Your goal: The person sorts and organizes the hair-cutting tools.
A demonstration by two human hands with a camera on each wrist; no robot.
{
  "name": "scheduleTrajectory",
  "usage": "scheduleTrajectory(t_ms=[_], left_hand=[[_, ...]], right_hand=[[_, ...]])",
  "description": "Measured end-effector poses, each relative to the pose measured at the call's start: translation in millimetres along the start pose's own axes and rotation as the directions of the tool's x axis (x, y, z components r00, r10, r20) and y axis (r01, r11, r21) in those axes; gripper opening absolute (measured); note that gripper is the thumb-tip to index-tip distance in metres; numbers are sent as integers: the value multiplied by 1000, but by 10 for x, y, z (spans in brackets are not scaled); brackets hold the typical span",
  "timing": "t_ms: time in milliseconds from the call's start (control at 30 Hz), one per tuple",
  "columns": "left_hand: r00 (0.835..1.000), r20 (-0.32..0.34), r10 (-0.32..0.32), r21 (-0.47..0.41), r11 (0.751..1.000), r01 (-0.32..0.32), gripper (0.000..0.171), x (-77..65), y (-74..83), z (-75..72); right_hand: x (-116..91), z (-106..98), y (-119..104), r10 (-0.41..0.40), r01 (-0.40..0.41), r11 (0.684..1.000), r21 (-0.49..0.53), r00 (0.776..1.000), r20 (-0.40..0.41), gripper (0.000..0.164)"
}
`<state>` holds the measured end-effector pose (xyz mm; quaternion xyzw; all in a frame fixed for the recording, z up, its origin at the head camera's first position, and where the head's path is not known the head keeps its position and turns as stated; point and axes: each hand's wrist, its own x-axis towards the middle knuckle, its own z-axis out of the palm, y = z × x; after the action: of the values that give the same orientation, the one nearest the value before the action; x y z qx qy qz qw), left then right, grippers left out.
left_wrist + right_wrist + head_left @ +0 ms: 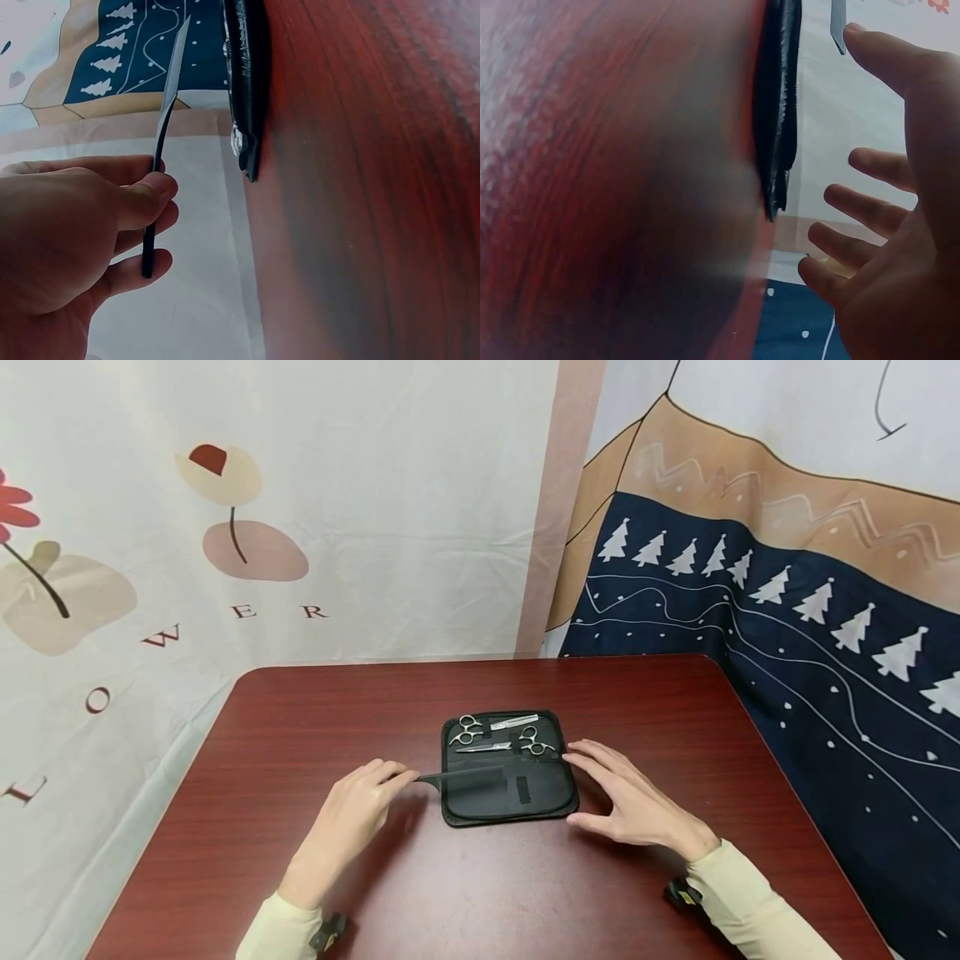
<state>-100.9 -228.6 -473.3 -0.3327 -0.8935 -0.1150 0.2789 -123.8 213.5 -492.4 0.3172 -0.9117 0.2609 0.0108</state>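
Note:
A black case (480, 814) lies unfolded on the table. In its upper half sit two pairs of silver scissors: one pair (517, 721) at the back and another pair (480, 749) just in front. My left hand (358, 810) pinches the handle of a black comb (472, 774) between thumb and fingers. The comb's toothed part hangs over the case's lower half, and the left wrist view shows the comb (174, 75) raised apart from the case (247, 90). My right hand (630, 797), fingers spread and holding nothing, is beside the case's right edge.
The reddish-brown table (337, 702) has rounded far corners. Behind it hangs a pale printed cloth (420, 527), with a navy cloth with white trees (675, 602) at the right. A dark wrist device (681, 893) is at the right sleeve.

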Motion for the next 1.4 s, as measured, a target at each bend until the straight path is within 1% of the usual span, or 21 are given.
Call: scheduleTrajectory(t_ms=[233, 433, 700, 1000, 1233, 1400], left_hand=[[1000, 23, -4, 0, 1000, 4, 48, -28, -3, 45], [999, 36, -15, -10, 1000, 15, 44, -58, -3, 60], [997, 73, -31, -21, 999, 32, 42, -94, -7, 75], [999, 47, -10, 4, 1000, 10, 45, -99, -24, 83], [999, 54, -6, -1, 1000, 6, 43, -105, -34, 84], [998, 58, -17, 7, 1000, 16, 43, -116, -33, 92]], right_hand=[[9, 53, 53, 14, -13, 999, -29, 999, 36, 85], [23, 86, 63, 36, -34, 999, -31, 997, 64, 84], [41, 130, 72, 55, -52, 997, -49, 996, 75, 76], [71, 154, 77, 39, -34, 996, -83, 998, 49, 64], [105, 166, 64, 55, -49, 994, -97, 997, 61, 62], [109, 170, 66, 69, -63, 994, -91, 995, 67, 62]])
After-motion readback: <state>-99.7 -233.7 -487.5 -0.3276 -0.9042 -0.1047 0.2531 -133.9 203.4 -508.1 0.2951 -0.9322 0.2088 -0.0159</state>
